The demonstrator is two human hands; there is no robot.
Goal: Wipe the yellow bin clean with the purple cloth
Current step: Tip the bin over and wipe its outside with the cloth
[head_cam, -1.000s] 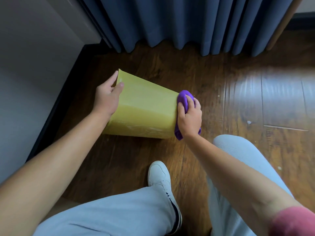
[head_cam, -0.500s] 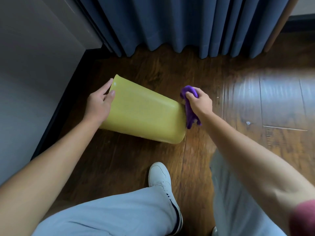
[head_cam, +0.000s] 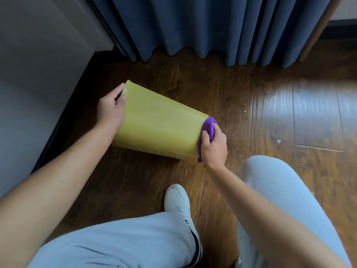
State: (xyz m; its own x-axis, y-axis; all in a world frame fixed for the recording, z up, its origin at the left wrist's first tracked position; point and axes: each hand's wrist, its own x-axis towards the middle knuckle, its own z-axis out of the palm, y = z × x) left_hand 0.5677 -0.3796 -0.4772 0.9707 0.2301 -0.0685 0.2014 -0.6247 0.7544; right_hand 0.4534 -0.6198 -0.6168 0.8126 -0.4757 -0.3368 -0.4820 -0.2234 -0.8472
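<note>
A: How many bins and cloths?

B: One yellow bin [head_cam: 158, 122], tipped on its side on the wood floor [head_cam: 222, 89], and one purple cloth [head_cam: 208, 130].

A: And the two hands?

B: The left hand [head_cam: 112, 109] grips the bin's wide rim; the right hand [head_cam: 214, 147] clutches the cloth, bunched, against the bin's narrow end (one white shoe [head_cam: 179, 206] just below).

Blue curtain [head_cam: 222, 28], wood floor [head_cam: 251, 93], shoe [head_cam: 178, 202].

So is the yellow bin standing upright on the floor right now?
No, the yellow bin lies tipped on its side on the wooden floor, steadied by the left hand.
</note>
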